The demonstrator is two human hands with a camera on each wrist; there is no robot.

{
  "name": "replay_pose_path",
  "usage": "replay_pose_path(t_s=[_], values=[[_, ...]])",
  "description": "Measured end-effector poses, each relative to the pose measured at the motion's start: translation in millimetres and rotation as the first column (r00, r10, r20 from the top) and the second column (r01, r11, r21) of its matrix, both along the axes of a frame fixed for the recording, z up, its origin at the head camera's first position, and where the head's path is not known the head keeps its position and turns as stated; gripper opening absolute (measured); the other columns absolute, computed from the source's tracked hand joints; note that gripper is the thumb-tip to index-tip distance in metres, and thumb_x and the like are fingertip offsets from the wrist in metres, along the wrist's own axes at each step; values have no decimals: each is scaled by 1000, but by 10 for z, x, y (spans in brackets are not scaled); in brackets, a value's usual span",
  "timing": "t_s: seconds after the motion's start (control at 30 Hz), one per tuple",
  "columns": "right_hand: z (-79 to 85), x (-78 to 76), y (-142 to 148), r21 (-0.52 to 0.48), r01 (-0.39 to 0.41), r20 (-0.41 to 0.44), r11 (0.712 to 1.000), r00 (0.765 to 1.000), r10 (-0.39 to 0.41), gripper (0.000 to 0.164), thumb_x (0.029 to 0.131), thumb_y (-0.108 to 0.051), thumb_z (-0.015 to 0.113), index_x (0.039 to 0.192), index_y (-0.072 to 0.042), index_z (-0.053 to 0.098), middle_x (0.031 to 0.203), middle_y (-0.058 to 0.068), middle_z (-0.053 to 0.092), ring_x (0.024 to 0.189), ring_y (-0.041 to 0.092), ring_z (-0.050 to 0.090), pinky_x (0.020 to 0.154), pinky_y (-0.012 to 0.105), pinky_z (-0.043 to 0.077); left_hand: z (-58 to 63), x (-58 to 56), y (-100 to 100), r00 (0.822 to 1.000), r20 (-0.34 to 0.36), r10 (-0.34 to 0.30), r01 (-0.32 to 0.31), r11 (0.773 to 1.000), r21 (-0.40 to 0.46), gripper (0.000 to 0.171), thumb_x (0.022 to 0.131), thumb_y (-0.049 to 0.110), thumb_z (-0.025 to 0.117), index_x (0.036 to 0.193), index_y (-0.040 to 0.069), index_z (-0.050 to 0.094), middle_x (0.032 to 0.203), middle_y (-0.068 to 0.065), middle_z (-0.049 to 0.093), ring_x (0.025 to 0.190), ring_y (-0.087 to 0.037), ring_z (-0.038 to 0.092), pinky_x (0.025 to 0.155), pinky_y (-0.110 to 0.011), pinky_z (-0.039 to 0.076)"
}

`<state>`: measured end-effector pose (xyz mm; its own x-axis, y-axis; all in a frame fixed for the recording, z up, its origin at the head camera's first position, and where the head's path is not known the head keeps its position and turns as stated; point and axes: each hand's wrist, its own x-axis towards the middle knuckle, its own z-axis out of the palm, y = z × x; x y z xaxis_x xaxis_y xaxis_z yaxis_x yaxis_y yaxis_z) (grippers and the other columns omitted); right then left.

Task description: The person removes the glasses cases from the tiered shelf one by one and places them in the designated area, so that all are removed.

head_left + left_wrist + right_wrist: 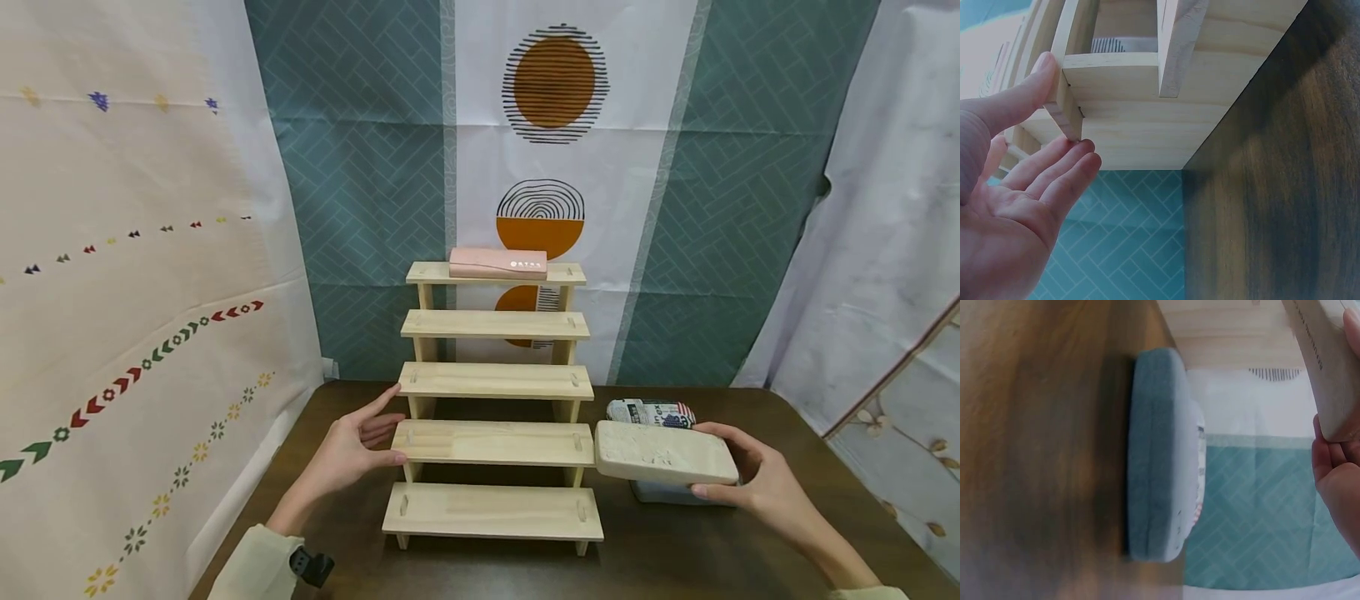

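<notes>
A stepped wooden shelf stand (491,442) stands in the middle of the table. My left hand (356,442) is at its left side, thumb and fingers fairly straight. In the left wrist view, the thumb (1019,94) touches a step's front edge and the fingertips meet the step's end. My right hand (757,475) holds a cream oblong case (663,452) by its right end, thumb in front and fingers behind. The case is raised beside the second step from the bottom. Faint lettering shows on its side (1319,369) in the right wrist view.
A pink glasses case (498,263) lies on the top step. Under the raised case, a blue-grey case (1154,456) lies on the dark wooden table (330,500), with a printed case (648,412) on it. Patterned cloths (360,208) hang behind and at both sides.
</notes>
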<state>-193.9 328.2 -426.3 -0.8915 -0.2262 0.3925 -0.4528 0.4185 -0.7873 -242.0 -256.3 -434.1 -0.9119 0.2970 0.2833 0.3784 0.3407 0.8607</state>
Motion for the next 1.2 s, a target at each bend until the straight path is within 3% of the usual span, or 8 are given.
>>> replay_pose_path(t_s=[0.37, 0.53, 0.67, 0.93, 1.2], values=[[-148, 106, 258, -16, 9, 70, 1000, 998, -8, 70, 86, 8, 83, 148, -2, 53, 124, -2, 66, 96, 14, 67, 76, 27, 59, -5, 4, 2, 1000, -14, 4, -4, 1000, -13, 105, 78, 5, 93, 166, 21, 38, 145, -26, 58, 131, -40, 61, 103, -50, 53], [-234, 156, 391, 12, 4, 68, 1000, 998, -5, 69, 83, 9, 85, 145, 0, 55, 121, 1, 68, 94, 15, 68, 75, 25, 58, 1, 11, 9, 1000, -6, 1, -1, 1000, -10, 105, 78, 4, 93, 166, 20, 37, 144, -27, 58, 131, -40, 61, 103, -53, 52], [-295, 177, 484, 6, 2, 117, 1000, 993, -3, 68, 84, 9, 84, 144, 2, 55, 121, 0, 69, 93, 15, 68, 74, 27, 58, 5, 9, 10, 1000, -7, 2, -3, 1000, -13, 106, 78, 4, 93, 166, 20, 37, 144, -27, 58, 131, -40, 61, 103, -55, 52], [-401, 183, 655, 20, 28, 263, 999, 964, -32, 67, 88, 2, 82, 148, 4, 50, 122, -8, 67, 96, 15, 66, 74, 28, 58, 1, -1, 10, 1000, -18, 11, -12, 1000, -28, 105, 78, 6, 94, 166, 21, 37, 142, -26, 61, 131, -39, 61, 103, -48, 54], [-522, 201, 769, 59, 16, 308, 998, 951, -33, 71, 88, -1, 84, 149, 6, 48, 124, -21, 64, 98, 11, 64, 73, 29, 58, -10, -8, 1, 1000, -15, 5, -5, 1000, -18, 105, 78, 4, 93, 166, 21, 37, 143, -26, 60, 131, -39, 61, 103, -49, 53]])
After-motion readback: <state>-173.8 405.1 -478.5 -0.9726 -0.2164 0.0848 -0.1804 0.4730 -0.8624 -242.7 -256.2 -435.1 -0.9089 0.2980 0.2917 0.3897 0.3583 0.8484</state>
